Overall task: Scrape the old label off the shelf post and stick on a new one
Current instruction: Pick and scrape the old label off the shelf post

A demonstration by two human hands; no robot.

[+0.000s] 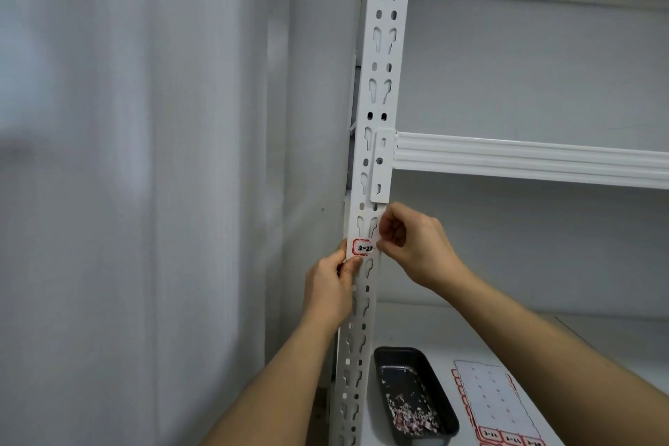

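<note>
A white slotted shelf post (383, 83) runs up the middle of the head view. A red-bordered white label (362, 247) with handwritten marks lies across the post at hand height. My left hand (331, 286) is at the label's left end, thumb and fingers pinching its lower left corner against the post's edge. From the right, my right hand (412, 243) comes in with fingers curled, its fingertips pinching the label's right end at the post's right edge.
A black tray (443, 405) holding pink and white paper scrapings sits on the lower shelf board (597, 340). Beside it lies a label sheet (496, 402) with a few red-bordered labels left at its edges. A white crossbeam (525, 159) juts right above my hands. A grey wall stands left.
</note>
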